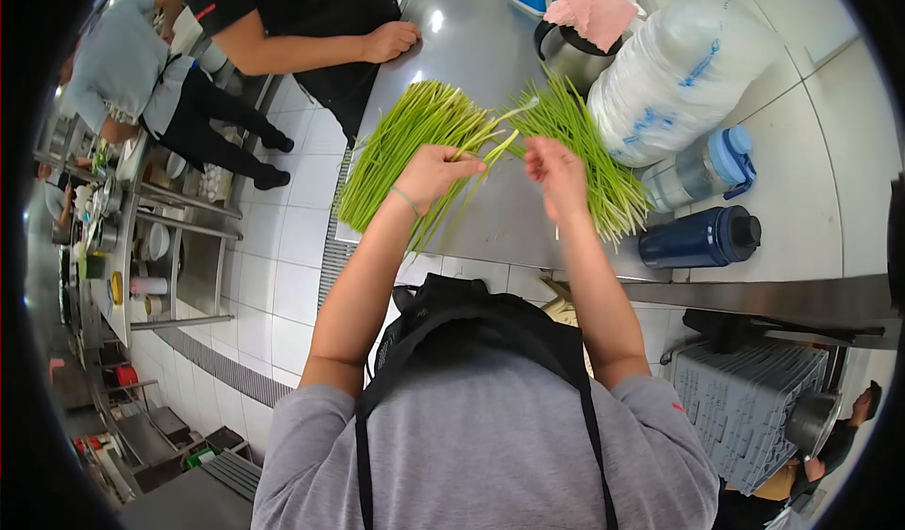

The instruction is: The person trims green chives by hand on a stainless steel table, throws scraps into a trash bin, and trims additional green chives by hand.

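Note:
My left hand (438, 177) is closed around a few chives (500, 150), whose pale ends stick out past the thumb toward the right. Beneath and beyond it spreads a large pile of long green chives (405, 139) on the steel table (467, 49). My right hand (556, 177) hovers just right of those held stalks, its fingers partly curled and smeared by motion. Whether anything is between them I cannot make out. Close to its right side lies a second pile of chives (594, 158), with pale ends pointing toward me.
Along the table's right side stand a plastic-wrapped white stack (669, 78), a clear bottle (698, 172), a dark blue bottle (698, 238) and a metal pitcher (577, 59) with a pink cloth (594, 16). Another person's hand (391, 42) rests on the left table edge.

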A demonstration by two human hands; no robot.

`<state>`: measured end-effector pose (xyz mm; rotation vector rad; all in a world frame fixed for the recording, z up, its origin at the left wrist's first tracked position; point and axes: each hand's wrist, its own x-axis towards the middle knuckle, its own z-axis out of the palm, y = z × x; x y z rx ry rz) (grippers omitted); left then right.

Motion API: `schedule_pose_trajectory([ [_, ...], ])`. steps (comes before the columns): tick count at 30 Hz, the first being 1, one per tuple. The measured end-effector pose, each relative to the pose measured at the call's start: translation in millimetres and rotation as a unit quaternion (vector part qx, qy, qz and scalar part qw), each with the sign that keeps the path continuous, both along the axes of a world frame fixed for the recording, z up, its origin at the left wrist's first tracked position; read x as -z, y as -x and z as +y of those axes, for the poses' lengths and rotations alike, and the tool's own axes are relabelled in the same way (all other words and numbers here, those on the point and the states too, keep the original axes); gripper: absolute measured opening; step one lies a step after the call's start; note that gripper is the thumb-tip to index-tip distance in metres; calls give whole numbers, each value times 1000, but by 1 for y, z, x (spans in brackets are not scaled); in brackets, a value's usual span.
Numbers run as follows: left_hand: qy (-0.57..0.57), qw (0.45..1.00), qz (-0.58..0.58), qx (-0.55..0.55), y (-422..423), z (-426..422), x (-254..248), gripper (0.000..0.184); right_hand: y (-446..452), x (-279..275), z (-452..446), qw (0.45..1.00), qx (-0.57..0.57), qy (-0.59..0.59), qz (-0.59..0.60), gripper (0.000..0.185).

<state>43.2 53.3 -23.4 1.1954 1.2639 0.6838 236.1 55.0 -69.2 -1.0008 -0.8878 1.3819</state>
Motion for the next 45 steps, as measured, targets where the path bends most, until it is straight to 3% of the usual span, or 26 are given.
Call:
schedule_pose_trajectory([
  [3, 0, 1000, 14, -4, -7, 2, 7, 22, 14, -3, -8, 999, -21, 27, 25, 17],
  [8, 36, 999, -40, -8, -5, 4, 14, 21, 5, -2, -3, 992, -91, 21, -89, 13],
  [12, 47, 999, -17, -9, 4, 8, 25, 20, -9, 2, 0, 984, -62, 14, -165, 12],
  [15, 70, 997, -27, -26, 6, 9, 23, 17, -14, 5, 2, 990, -45, 27, -134, 13],
  [20, 61, 997, -36, -1, -5, 11, 23, 17, -3, 1, -4, 990, -58, 104, 76, 13],
  [24, 71, 997, -38, 11, -9, 10, 19, 17, -1, -19, -6, 977, -110, 143, 112, 12],
  [27, 67, 997, -18, 46, -8, 10, 18, 18, 2, -21, -8, 980, -136, 131, 64, 12],
  [29, 18, 990, 88, 108, -6, 8, 21, 18, 1, -18, -9, 989, -117, 87, -31, 12],
  [36, -23, 965, 86, 247, 20, -1, 9, 19, -42, -38, -34, 993, -53, 101, -24, 11],
  [37, -24, 965, 83, 248, 26, 0, 8, 19, -50, -39, -40, 995, 14, 97, 6, 12],
  [41, -35, 973, 96, 205, 50, 7, 5, 20, -88, -28, -56, 970, 202, 70, 113, 14],
  [43, 46, 997, 2, 58, 61, 14, 8, 18, -102, -14, -58, 955, 248, 68, 146, 13],
  [45, 37, 997, -66, -1, 67, 20, 10, 18, -107, -2, -58, 937, 293, 65, 179, 11],
])
